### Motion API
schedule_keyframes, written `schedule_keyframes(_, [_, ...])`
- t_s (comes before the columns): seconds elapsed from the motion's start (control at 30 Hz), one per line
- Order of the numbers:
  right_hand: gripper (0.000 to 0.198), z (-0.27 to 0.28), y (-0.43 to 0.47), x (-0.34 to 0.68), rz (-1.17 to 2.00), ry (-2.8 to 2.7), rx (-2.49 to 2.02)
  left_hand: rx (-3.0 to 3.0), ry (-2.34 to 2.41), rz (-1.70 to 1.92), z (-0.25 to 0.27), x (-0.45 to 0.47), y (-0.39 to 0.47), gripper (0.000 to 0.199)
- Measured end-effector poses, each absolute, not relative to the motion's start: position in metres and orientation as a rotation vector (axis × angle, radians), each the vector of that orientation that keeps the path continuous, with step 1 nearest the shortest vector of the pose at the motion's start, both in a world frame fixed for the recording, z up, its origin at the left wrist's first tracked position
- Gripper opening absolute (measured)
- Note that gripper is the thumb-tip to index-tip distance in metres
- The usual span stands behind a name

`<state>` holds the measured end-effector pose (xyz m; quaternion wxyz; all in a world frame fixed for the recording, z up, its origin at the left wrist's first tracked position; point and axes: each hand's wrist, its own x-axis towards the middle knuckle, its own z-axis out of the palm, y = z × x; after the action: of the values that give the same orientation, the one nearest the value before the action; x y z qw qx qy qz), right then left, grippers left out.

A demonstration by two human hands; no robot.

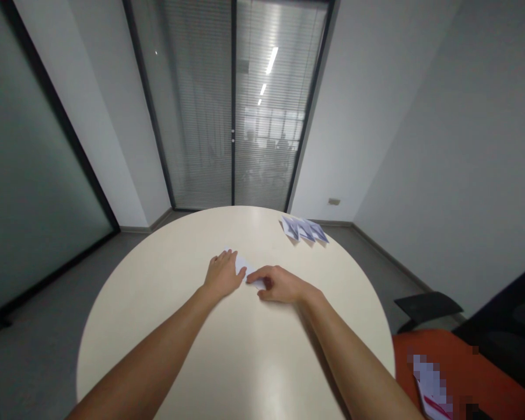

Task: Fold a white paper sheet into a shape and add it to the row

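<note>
A small folded piece of white paper (241, 264) lies on the table, partly hidden under my fingers. My left hand (222, 274) rests flat over its left side, fingers stretched away from me and the thumb pointing right. From the right, my right hand (280, 284) touches the paper's near end with an outstretched index finger. The right thumb stays apart from that finger, close to the tabletop, and the other fingers are bent and partly hidden. Toward the far right edge sit several folded white-and-purplish paper pieces (305, 230), side by side and overlapping.
The round cream table (157, 326) fills the middle. At right stands an orange chair (472, 367) with a black armrest (429, 306); papers with a red mark (433, 388) lie on its seat, partly pixelated. Beyond the table is a glass partition with blinds (201, 116).
</note>
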<state>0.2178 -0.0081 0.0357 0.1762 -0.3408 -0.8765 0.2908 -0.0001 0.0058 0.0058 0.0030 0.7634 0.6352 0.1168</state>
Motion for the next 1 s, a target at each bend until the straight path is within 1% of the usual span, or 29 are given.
schedule_keyframes(0.1, [0.057, 0.032, -0.003, 0.226, 0.846, -2.466, -0.921, 2.396, 1.968, 0.352, 0.004, -0.001, 0.005, 0.069])
schedule_keyframes(0.3, [0.04, 0.028, 0.007, 0.241, 0.865, -2.441, -0.939, 2.395, 1.919, 0.267, 0.005, -0.002, 0.004, 0.085])
schedule_keyframes(0.77, [0.03, 0.032, 0.005, 0.238, 0.798, -2.43, -0.934, 2.386, 1.927, 0.276, 0.0, -0.003, 0.005, 0.085])
schedule_keyframes(1.0, [0.026, 0.035, 0.003, 0.236, 0.816, -2.425, -0.933, 2.395, 1.93, 0.296, 0.001, -0.004, 0.005, 0.085])
